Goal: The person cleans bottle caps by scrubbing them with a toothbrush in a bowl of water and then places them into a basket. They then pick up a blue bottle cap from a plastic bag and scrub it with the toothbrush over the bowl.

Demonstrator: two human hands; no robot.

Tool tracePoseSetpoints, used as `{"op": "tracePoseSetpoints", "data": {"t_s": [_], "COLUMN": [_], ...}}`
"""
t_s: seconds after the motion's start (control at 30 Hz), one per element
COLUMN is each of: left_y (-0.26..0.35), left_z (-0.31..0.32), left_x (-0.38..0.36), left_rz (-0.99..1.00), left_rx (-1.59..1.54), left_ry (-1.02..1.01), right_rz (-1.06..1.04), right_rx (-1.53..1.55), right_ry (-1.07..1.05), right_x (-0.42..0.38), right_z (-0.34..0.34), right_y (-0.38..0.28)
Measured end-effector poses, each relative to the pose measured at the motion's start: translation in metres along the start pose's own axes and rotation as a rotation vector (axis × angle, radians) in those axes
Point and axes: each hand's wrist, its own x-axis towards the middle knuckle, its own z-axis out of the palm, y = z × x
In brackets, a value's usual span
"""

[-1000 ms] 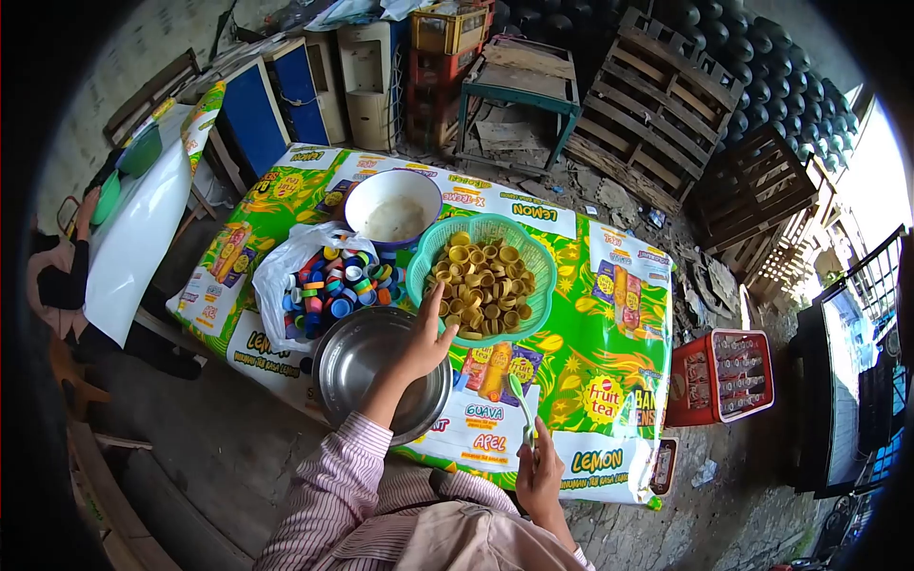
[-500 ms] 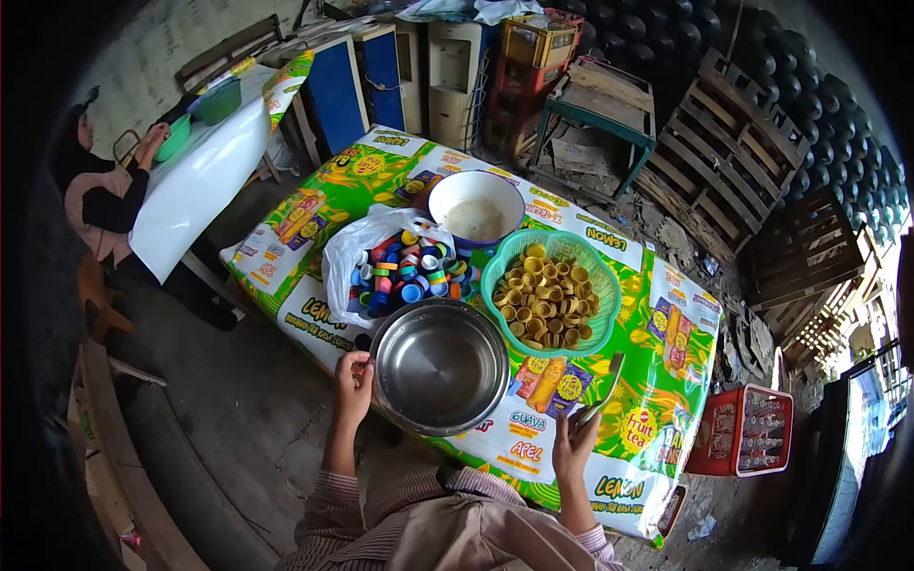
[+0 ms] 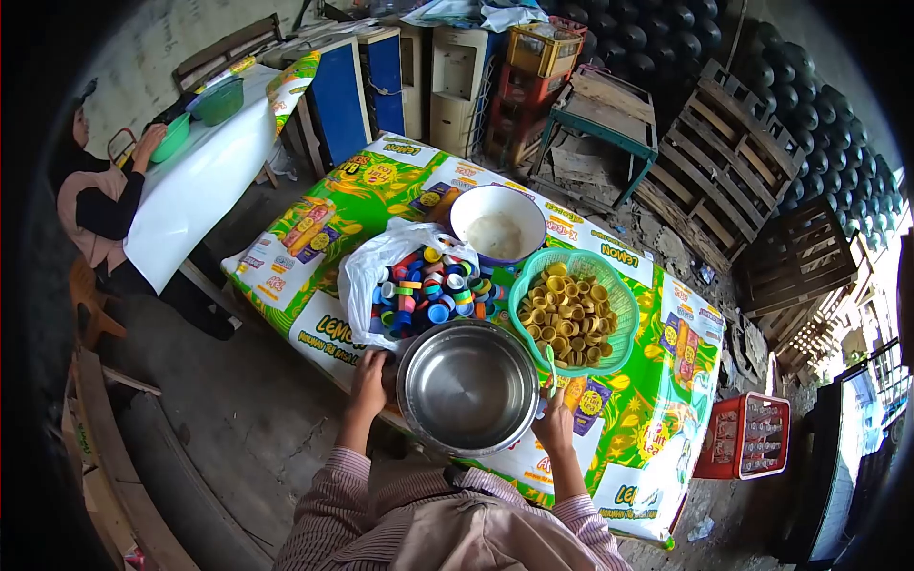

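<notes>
A round steel bowl point(image 3: 467, 385) sits at the table's near edge. My left hand point(image 3: 369, 383) is closed at its left rim, fingers partly hidden. My right hand point(image 3: 554, 421), by the right rim, holds a slim utensil with a pale green part point(image 3: 550, 369) pointing up; its exact kind is unclear. Behind the bowl, a white plastic bag point(image 3: 358, 295) lies open around many coloured bottle caps point(image 3: 440, 312). A green basket point(image 3: 624, 324) holds yellow-brown caps point(image 3: 571, 319). Between them at the back stands a white basin point(image 3: 497, 225) with a purple rim and cloudy contents.
The table has a bright printed cover point(image 3: 381, 195). At the upper left, a person point(image 3: 95, 205) sits at a white table point(image 3: 195, 205) with green bowls. Crates point(image 3: 545, 48), a small wooden table point(image 3: 605, 105) and pallets point(image 3: 724, 152) stand behind. A red crate point(image 3: 743, 436) is at the right.
My right hand has moved left and up, from the table's right part to the bowl's right rim, with the utensil. The view has shifted, so the table items appear farther right and lower.
</notes>
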Motion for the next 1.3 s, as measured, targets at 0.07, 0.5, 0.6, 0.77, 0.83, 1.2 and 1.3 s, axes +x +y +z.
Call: {"op": "tracePoseSetpoints", "data": {"t_s": [0.07,0.5,0.6,0.77,0.83,1.2,1.3], "left_y": [0.0,-0.007,-0.003,0.006,0.007,-0.013,-0.008], "left_z": [-0.002,-0.015,-0.034,-0.077,-0.081,-0.054,-0.053], "left_x": [0.005,0.003,-0.002,0.03,0.049,0.056,0.057], "left_rz": [0.015,0.111,0.077,0.199,0.174,-0.017,0.16], "left_rx": [-0.006,-0.283,-0.38,-0.373,-0.429,-0.436,-0.283], "left_ry": [0.002,0.019,0.186,0.271,0.263,0.206,0.299], "right_rz": [0.052,0.179,0.147,-0.154,-0.233,-0.055,0.083], "right_rx": [-0.034,0.051,0.095,0.325,0.383,0.092,-0.202], "right_ry": [-0.02,0.408,0.449,0.12,-0.063,0.426,0.503], "right_x": [-0.001,-0.026,0.005,0.081,0.109,0.116,0.087], "right_z": [0.006,-0.03,-0.058,-0.003,0.037,-0.023,-0.063], "right_y": [0.002,-0.034,-0.102,-0.188,-0.211,-0.16,-0.079]}}
